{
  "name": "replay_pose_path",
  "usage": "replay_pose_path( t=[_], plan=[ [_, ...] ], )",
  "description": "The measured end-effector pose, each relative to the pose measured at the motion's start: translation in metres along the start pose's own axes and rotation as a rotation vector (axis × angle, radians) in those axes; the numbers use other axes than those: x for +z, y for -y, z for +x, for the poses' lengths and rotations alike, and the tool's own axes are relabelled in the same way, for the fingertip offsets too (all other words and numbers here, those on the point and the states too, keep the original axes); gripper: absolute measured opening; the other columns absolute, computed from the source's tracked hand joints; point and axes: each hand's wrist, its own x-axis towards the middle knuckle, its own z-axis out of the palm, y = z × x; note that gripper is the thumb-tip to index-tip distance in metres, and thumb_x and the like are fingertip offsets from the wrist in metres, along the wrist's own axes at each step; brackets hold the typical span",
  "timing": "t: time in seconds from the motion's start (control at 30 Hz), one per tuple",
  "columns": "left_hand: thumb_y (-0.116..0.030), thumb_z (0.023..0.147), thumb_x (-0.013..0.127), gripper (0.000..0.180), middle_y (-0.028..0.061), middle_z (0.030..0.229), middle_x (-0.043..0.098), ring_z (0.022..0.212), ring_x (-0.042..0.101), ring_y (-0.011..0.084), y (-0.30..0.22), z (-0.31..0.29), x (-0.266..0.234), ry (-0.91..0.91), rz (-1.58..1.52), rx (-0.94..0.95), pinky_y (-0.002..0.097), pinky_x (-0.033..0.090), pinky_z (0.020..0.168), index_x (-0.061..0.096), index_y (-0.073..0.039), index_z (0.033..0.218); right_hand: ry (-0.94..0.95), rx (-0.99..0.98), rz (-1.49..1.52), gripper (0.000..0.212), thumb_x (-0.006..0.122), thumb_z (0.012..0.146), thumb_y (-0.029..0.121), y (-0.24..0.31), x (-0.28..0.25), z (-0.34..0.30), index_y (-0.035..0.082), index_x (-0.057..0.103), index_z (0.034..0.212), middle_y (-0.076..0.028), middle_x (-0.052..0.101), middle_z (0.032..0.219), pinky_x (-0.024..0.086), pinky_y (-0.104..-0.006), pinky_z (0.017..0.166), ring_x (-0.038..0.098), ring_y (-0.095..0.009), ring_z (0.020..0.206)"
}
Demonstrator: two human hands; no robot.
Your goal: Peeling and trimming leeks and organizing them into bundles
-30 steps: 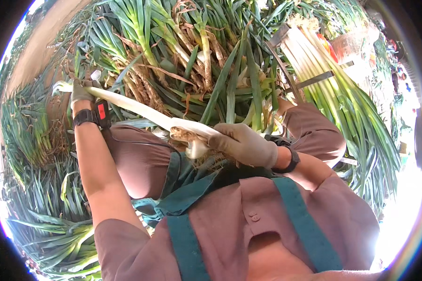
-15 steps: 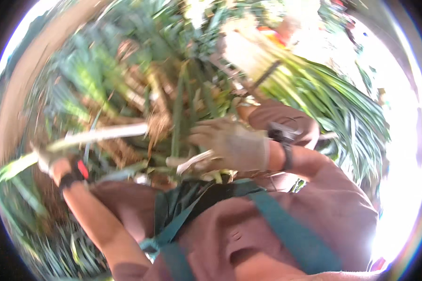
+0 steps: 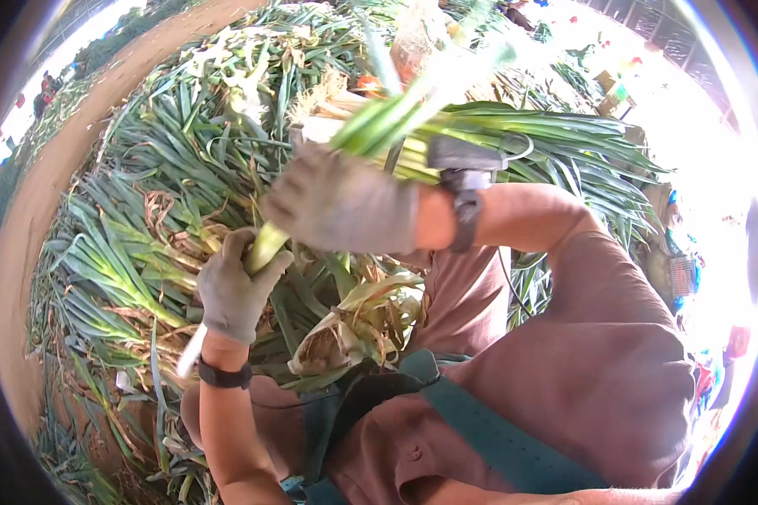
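A single leek (image 3: 266,246) lies slantwise across both my hands, its white end low at the left and its green leaves up at the right. My left hand (image 3: 240,288), in a grey glove, is closed round the lower stalk. Higher up, my right hand (image 3: 338,202), gloved too and blurred, is wrapped round the leafy part. The leaf tips are smeared against the bright background. Beneath my hands lie peeled, pale dry leaves (image 3: 366,324) with green ones.
Untrimmed leeks (image 3: 139,286) with dirty roots are heaped to the left. A bundle of cleaned leeks (image 3: 531,126) rests beyond my right forearm. Loose green leaves (image 3: 185,135) cover the far ground, and a bare dirt strip (image 3: 55,181) curves along the left.
My left hand has come in from the far left with the leek. My right hand has moved up and now grips the leek's leaves; the pale strip earlier by its fingers no longer shows.
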Motion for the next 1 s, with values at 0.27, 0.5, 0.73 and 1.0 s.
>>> replay_pose_path(
  t=[0.27, 0.5, 0.73, 1.0],
  plan=[
    [-0.023, 0.092, 0.063, 0.031, 0.0081, 0.108, 0.067, 0.102, 0.065, 0.0204, 0.024, 0.032, -0.065, -0.388, 0.127, -0.037, 0.0379, 0.048, 0.092, 0.064, -0.005, 0.117, 0.518, 0.550, 0.097, 0.043, 0.063, 0.086, 0.026, -0.106, -0.059, -0.168, 0.017, 0.057, 0.127, -0.007, 0.059, 0.126, 0.040, -0.0472, 0.108, 0.053, -0.023, 0.123],
    [-0.022, 0.092, 0.063, 0.031, 0.0085, 0.108, 0.067, 0.101, 0.065, 0.0200, 0.028, 0.036, -0.065, -0.424, 0.127, -0.053, 0.0367, 0.049, 0.092, 0.064, -0.004, 0.118, 0.804, 0.904, 0.223, 0.044, 0.061, 0.089, 0.027, -0.118, 0.007, -0.269, 0.016, 0.055, 0.131, -0.010, 0.060, 0.125, 0.042, -0.0460, 0.106, 0.055, -0.026, 0.120],
    [-0.021, 0.093, 0.063, 0.032, 0.0089, 0.108, 0.067, 0.100, 0.065, 0.0196, 0.027, 0.032, -0.073, -0.466, 0.131, -0.065, 0.0355, 0.049, 0.091, 0.064, -0.002, 0.118, 0.824, 1.009, 0.278, 0.046, 0.059, 0.092, 0.028, -0.112, 0.010, -0.304, 0.016, 0.053, 0.135, -0.012, 0.061, 0.123, 0.044, -0.0449, 0.103, 0.057, -0.028, 0.117],
    [-0.020, 0.093, 0.063, 0.032, 0.0093, 0.108, 0.068, 0.100, 0.065, 0.0192, 0.035, 0.031, -0.077, -0.478, 0.122, -0.087, 0.0342, 0.050, 0.090, 0.065, 0.000, 0.119, 0.846, 1.066, 0.277, 0.047, 0.057, 0.095, 0.029, -0.101, -0.011, -0.321, 0.016, 0.050, 0.139, -0.015, 0.062, 0.121, 0.046, -0.0435, 0.100, 0.059, -0.031, 0.114]
  ],
)
